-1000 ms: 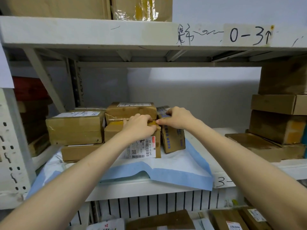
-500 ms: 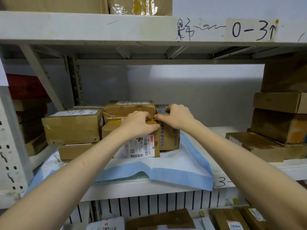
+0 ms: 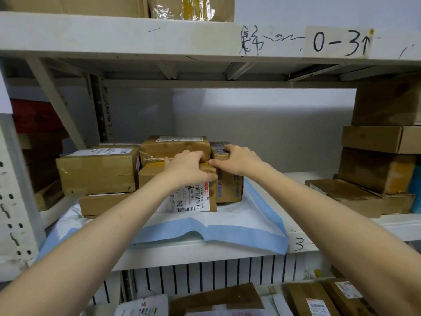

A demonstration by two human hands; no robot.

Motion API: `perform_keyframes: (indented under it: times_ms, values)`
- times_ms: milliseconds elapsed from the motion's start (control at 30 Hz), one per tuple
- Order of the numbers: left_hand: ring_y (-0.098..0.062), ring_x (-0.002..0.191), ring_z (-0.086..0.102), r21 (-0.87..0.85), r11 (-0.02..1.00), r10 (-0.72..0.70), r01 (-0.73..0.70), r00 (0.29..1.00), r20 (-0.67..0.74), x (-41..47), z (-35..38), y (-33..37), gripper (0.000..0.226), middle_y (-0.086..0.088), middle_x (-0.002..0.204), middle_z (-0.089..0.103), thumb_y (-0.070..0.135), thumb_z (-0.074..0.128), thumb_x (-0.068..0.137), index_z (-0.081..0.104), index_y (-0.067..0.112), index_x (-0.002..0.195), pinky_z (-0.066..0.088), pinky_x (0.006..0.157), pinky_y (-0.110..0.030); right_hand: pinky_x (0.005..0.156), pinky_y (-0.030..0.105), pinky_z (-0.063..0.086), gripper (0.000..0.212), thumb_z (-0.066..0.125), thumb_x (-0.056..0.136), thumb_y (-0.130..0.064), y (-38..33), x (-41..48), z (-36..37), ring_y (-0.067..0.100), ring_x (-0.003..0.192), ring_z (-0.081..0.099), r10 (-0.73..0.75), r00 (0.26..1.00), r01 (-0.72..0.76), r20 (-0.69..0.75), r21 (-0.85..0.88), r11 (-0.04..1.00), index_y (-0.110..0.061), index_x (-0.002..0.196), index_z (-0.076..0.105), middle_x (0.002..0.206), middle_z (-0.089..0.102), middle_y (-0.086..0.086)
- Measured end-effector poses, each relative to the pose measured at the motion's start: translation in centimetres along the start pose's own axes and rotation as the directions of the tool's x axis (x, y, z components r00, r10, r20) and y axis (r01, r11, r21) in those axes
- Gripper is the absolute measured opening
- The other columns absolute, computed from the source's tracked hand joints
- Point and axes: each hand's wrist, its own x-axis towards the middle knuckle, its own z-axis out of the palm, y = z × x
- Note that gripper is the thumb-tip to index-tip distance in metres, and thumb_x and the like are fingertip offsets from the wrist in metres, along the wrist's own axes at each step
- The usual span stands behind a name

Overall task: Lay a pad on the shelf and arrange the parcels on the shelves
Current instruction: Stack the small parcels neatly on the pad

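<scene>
On the blue-edged pad (image 3: 227, 226), my left hand (image 3: 189, 166) clamps the labelled parcel's (image 3: 182, 197) top while my right hand (image 3: 237, 159) pinches the upright printed parcel (image 3: 230, 188) beside it, which could topple rightward if I shove unevenly.

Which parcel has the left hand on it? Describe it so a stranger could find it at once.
Find the blue pad on the middle shelf. The parcel stands at the front of the brown boxes there, under the left hand. It alone shows a white barcode label facing forward.
</scene>
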Motion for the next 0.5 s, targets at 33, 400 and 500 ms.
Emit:
perform_keyframes:
  times_ms: [33,400,500]
  values:
    - [-0.027,0.119,0.048,-0.006,1.0,-0.003,0.003,1.0,0.003,-0.1,0.0,0.0,0.058,-0.003,0.123,0.053,0.062,0.061,0.076,0.051,0.028,0.123,0.032,0.104,-0.059,0.08,0.032,0.044,0.077,0.054,0.076,-0.073,0.1,-0.3,0.0,0.028,0.113,0.057,0.003,1.0,-0.002,-0.005,0.028,1.0,-0.026,0.137,0.045,0.13,0.057,0.004]
    - [-0.02,0.116,0.05,-0.097,0.995,0.005,-0.007,1.0,-0.017,-1.5,-1.1,-0.8,0.055,0.001,0.13,0.052,0.046,0.068,0.079,0.055,0.024,0.128,0.044,0.097,-0.041,0.073,0.034,0.048,0.075,0.068,0.066,-0.067,0.5,-1.9,-0.6,0.03,0.103,0.06,0.112,0.956,-0.059,-0.271,0.195,0.979,-0.016,0.117,0.046,0.113,0.061,0.006]
    - [-0.02,0.116,0.05,-0.1,0.995,0.024,-0.025,1.0,-0.008,-1.7,-1.2,-0.8,0.057,-0.001,0.131,0.052,0.044,0.068,0.081,0.052,0.021,0.131,0.045,0.088,-0.031,0.074,0.031,0.043,0.067,0.066,0.07,-0.064,0.9,-2.1,-2.5,0.028,0.101,0.058,0.139,0.918,-0.048,-0.372,0.243,0.969,-0.018,0.115,0.049,0.106,0.059,0.003]
